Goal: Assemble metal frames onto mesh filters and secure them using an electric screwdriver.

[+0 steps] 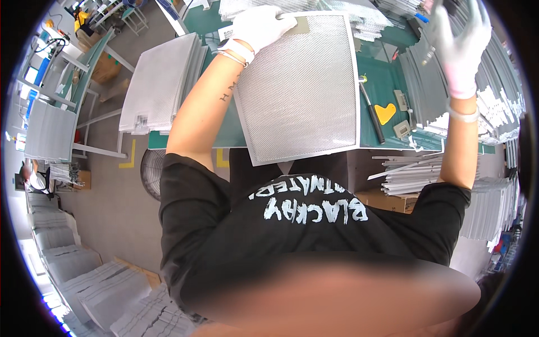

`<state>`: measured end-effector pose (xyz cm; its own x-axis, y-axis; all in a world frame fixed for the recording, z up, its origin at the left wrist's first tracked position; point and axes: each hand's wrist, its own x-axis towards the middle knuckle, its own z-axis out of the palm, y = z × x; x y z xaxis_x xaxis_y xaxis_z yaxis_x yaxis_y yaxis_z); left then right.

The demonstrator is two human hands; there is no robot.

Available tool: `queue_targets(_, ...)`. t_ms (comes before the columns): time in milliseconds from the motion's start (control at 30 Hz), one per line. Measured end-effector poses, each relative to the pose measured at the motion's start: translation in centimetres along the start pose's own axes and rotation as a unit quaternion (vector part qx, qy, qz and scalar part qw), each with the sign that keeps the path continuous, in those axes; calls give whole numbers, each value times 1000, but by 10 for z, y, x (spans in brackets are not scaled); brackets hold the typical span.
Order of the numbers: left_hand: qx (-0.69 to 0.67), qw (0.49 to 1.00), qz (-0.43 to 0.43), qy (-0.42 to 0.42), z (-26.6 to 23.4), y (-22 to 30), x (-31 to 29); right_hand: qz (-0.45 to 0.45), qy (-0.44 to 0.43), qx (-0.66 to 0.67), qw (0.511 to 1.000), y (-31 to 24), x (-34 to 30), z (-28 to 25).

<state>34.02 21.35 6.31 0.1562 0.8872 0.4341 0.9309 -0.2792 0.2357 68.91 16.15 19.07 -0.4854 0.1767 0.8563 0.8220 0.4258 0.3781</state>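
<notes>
Two white-gloved hands show at the top of the frame: the left hand (258, 29) at upper centre, the right hand (463, 42) at upper right. One mesh panel (300, 92) slants at upper centre. Right of it lie one hammer (373, 111) and one yellow heart-shaped piece (386, 114). Two yellow floor marks (129, 160) and one round fan (151, 175) appear left of centre.

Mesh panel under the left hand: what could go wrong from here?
1. The mesh panel juts past the table's near edge, so it might tip or slide if the left hand slips.
2. The hammer lies close beside the panel's right side, its handle end near the table edge; a sideways nudge could knock it off.
</notes>
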Motion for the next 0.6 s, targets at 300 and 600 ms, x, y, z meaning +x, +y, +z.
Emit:
queue_targets(300,77,992,52,-91,45,-84,13,-189,-377,426,801,-164,-111,12)
queue_targets(600,32,982,147,-110,-42,-37,-6,90,-70,491,864,-227,-191,66)
